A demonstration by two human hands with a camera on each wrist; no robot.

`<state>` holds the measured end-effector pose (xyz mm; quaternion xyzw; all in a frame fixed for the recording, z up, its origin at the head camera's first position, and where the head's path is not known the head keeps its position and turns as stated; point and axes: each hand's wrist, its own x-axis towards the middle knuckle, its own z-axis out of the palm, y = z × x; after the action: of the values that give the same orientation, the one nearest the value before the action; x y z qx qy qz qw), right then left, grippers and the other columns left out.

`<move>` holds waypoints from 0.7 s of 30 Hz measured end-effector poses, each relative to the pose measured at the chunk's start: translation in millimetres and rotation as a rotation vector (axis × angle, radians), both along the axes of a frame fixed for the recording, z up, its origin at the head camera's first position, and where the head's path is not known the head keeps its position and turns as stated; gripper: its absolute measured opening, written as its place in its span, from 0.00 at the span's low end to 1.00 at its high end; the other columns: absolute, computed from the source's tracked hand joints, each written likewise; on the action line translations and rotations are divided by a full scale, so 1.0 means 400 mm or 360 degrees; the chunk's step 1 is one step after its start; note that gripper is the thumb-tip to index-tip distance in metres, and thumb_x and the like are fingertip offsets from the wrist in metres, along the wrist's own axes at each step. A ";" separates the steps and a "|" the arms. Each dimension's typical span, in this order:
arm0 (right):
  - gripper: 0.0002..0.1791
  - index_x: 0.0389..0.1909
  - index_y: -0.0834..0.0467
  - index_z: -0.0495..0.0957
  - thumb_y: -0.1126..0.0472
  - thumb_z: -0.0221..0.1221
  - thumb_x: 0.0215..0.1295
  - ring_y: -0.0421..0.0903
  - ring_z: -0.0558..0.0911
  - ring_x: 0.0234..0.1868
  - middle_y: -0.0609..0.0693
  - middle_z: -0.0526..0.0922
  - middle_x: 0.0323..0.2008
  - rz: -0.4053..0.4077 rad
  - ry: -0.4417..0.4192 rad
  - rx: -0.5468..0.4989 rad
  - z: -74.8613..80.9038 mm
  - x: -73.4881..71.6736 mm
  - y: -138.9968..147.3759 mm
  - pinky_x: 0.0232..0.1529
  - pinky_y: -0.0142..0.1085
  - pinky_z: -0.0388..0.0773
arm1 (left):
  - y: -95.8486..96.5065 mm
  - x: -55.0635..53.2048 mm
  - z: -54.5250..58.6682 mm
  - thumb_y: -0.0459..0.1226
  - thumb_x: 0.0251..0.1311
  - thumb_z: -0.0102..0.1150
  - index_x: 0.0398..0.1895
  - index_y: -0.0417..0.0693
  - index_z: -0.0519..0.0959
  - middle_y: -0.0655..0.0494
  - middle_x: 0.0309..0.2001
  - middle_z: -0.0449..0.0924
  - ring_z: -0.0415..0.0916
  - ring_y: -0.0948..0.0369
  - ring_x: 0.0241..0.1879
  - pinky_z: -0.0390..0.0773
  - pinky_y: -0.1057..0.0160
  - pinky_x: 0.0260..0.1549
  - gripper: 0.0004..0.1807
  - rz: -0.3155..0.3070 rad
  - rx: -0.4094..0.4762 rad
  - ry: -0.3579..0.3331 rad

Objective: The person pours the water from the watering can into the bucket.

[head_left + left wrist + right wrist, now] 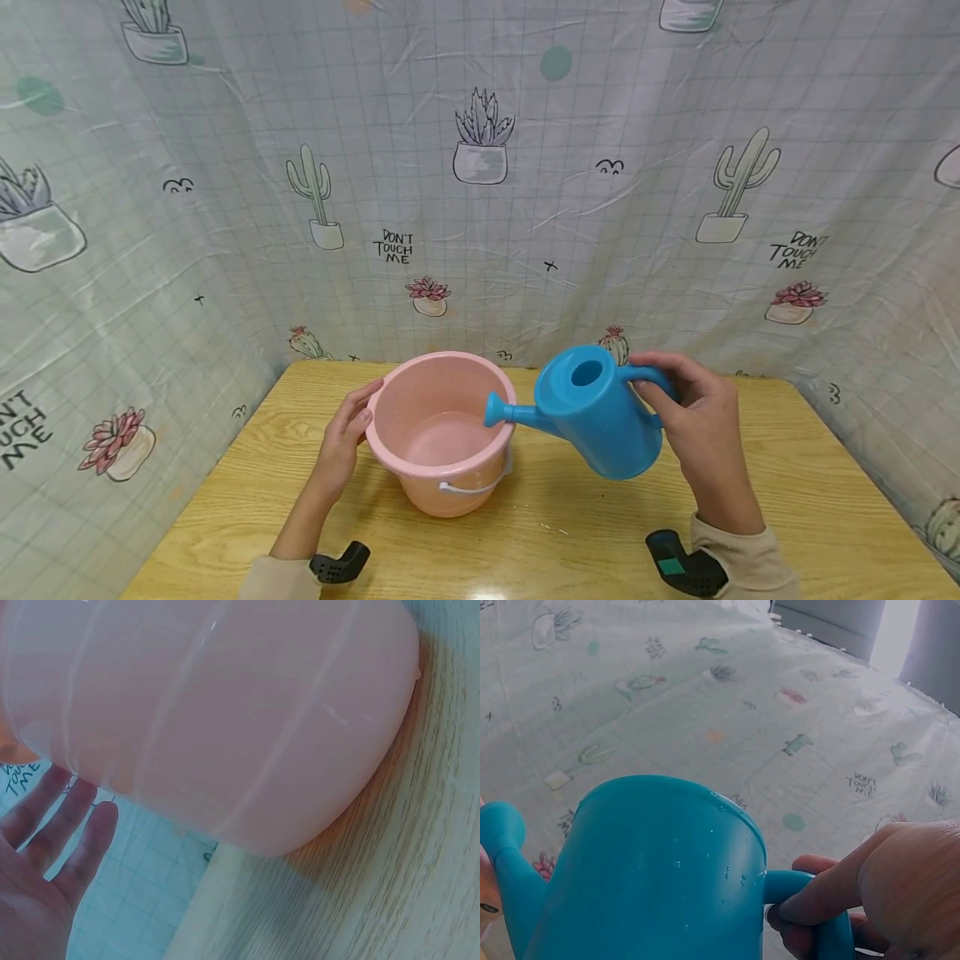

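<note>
A pink bucket (459, 492) stands on the wooden table, its white wire handle (480, 485) hanging down at the front. My left hand (348, 435) rests against its left side just under the rim. In the left wrist view the fingers (96, 838) reach fairly straight along the bucket wall. My right hand (693, 408) grips the handle of a blue watering can (603, 429), holding it tilted to the left above the table. The can's spout tip (495, 409) overlaps the bucket's right rim. Water drops dot the can's side in the right wrist view.
The wooden table (750, 450) extends to both sides, with small wet spots (553, 528) in front of the can. Behind it and at the sides hangs a curtain (555, 208) printed with cacti. Each wrist wears a black device (341, 564).
</note>
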<state>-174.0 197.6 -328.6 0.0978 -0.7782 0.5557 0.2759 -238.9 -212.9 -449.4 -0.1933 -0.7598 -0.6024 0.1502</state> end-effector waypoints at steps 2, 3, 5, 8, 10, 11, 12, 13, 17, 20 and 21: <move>0.14 0.52 0.62 0.80 0.67 0.58 0.66 0.35 0.81 0.48 0.35 0.83 0.44 -0.0002 -0.0003 0.0003 0.000 0.001 -0.001 0.49 0.23 0.75 | 0.000 0.000 0.000 0.34 0.74 0.35 0.70 0.47 0.64 0.42 0.68 0.66 0.70 0.73 0.60 0.74 0.73 0.50 0.24 0.0000 0.0004 -0.0005; 0.14 0.52 0.62 0.80 0.66 0.58 0.66 0.35 0.81 0.48 0.36 0.83 0.44 -0.0005 -0.0004 0.0005 0.001 0.002 -0.001 0.49 0.23 0.75 | 0.000 0.001 -0.001 0.34 0.74 0.35 0.70 0.47 0.64 0.42 0.68 0.66 0.70 0.73 0.60 0.74 0.73 0.50 0.24 0.0001 0.0005 -0.0007; 0.14 0.52 0.62 0.80 0.66 0.58 0.66 0.35 0.81 0.48 0.36 0.83 0.45 -0.0007 -0.0006 0.0008 0.001 0.003 -0.001 0.49 0.23 0.75 | -0.001 0.001 -0.001 0.34 0.74 0.35 0.70 0.47 0.64 0.42 0.68 0.66 0.70 0.73 0.60 0.74 0.73 0.50 0.23 0.0004 0.0005 -0.0010; 0.14 0.52 0.61 0.80 0.66 0.58 0.66 0.35 0.81 0.48 0.37 0.83 0.45 -0.0013 -0.0010 0.0014 0.001 0.004 -0.002 0.49 0.22 0.75 | 0.000 0.000 -0.001 0.34 0.74 0.35 0.70 0.47 0.64 0.42 0.68 0.66 0.70 0.73 0.60 0.74 0.73 0.51 0.23 0.0006 0.0003 -0.0010; 0.14 0.52 0.61 0.80 0.66 0.58 0.66 0.35 0.81 0.47 0.37 0.83 0.45 -0.0014 -0.0011 0.0015 0.002 0.004 -0.002 0.49 0.22 0.75 | 0.000 0.000 -0.001 0.34 0.74 0.35 0.70 0.47 0.64 0.42 0.68 0.66 0.70 0.73 0.60 0.74 0.73 0.51 0.23 0.0006 0.0005 -0.0009; 0.14 0.52 0.61 0.80 0.66 0.58 0.66 0.35 0.81 0.47 0.36 0.83 0.45 -0.0015 -0.0013 0.0019 0.002 0.004 -0.002 0.49 0.22 0.75 | 0.000 0.000 -0.001 0.34 0.74 0.35 0.70 0.47 0.64 0.42 0.68 0.66 0.70 0.73 0.60 0.74 0.73 0.50 0.23 0.0006 0.0006 -0.0010; 0.14 0.52 0.61 0.80 0.66 0.58 0.66 0.35 0.81 0.47 0.35 0.83 0.45 -0.0018 -0.0014 0.0022 0.002 0.004 -0.002 0.49 0.22 0.75 | 0.000 0.000 -0.001 0.34 0.74 0.35 0.70 0.47 0.64 0.42 0.68 0.66 0.70 0.73 0.60 0.74 0.73 0.50 0.23 0.0006 0.0008 -0.0011; 0.14 0.52 0.61 0.80 0.65 0.58 0.66 0.34 0.81 0.47 0.35 0.83 0.44 -0.0019 -0.0015 0.0026 0.002 0.004 -0.001 0.49 0.22 0.75 | 0.000 0.001 0.000 0.34 0.74 0.35 0.70 0.47 0.64 0.42 0.68 0.66 0.70 0.73 0.60 0.74 0.73 0.50 0.23 0.0006 0.0009 -0.0012; 0.15 0.52 0.61 0.80 0.66 0.58 0.66 0.34 0.81 0.48 0.34 0.82 0.45 -0.0013 -0.0017 0.0027 0.002 0.004 0.000 0.50 0.22 0.74 | 0.000 0.001 0.000 0.34 0.74 0.35 0.70 0.47 0.64 0.42 0.69 0.65 0.70 0.73 0.60 0.74 0.73 0.50 0.23 0.0003 0.0009 -0.0019; 0.15 0.52 0.61 0.80 0.66 0.58 0.66 0.34 0.81 0.48 0.36 0.83 0.45 -0.0015 -0.0015 0.0035 0.002 0.004 0.000 0.50 0.22 0.74 | 0.000 0.001 0.001 0.35 0.74 0.35 0.70 0.47 0.64 0.43 0.69 0.65 0.70 0.73 0.60 0.74 0.73 0.51 0.23 0.0005 0.0002 -0.0022; 0.15 0.52 0.61 0.80 0.66 0.58 0.66 0.34 0.81 0.48 0.36 0.83 0.45 -0.0014 -0.0014 0.0035 0.003 0.004 0.000 0.49 0.22 0.74 | 0.000 0.001 0.001 0.35 0.74 0.35 0.70 0.47 0.64 0.43 0.69 0.65 0.70 0.73 0.60 0.74 0.74 0.51 0.23 0.0005 0.0002 -0.0023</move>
<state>-172.3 197.7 -327.6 0.0950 -0.7858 0.5464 0.2737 -238.3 -212.8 -449.1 -0.1876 -0.7608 -0.6040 0.1457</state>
